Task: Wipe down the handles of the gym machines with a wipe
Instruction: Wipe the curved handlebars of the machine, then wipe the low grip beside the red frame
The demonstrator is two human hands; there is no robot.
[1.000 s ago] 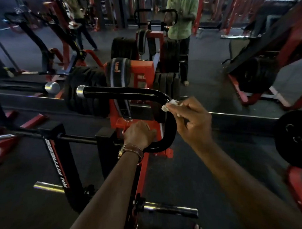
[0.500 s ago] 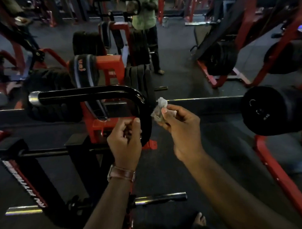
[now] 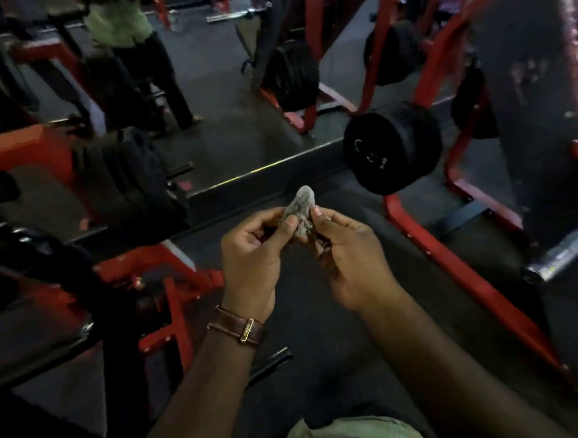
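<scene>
A crumpled grey-white wipe point(image 3: 300, 208) is pinched between both hands in front of my chest, above the dark floor. My left hand point(image 3: 255, 253), with a brown watch strap at the wrist, holds the wipe's left side with thumb and fingers. My right hand point(image 3: 348, 253) pinches its right side. The black curved handle that I was wiping is out of view. A red and black machine frame point(image 3: 167, 280) lies blurred at the left.
A stack of black weight plates point(image 3: 391, 147) hangs on a red frame point(image 3: 459, 264) at the right. More plates point(image 3: 294, 76) stand further back. A mirror edge point(image 3: 250, 176) crosses the floor. A person in a green shirt point(image 3: 124, 23) stands at the upper left.
My view has swung right and down, away from the black handle. My right hand took the wipe off the handle, and my left hand let go of the handle and joined it on the wipe.
</scene>
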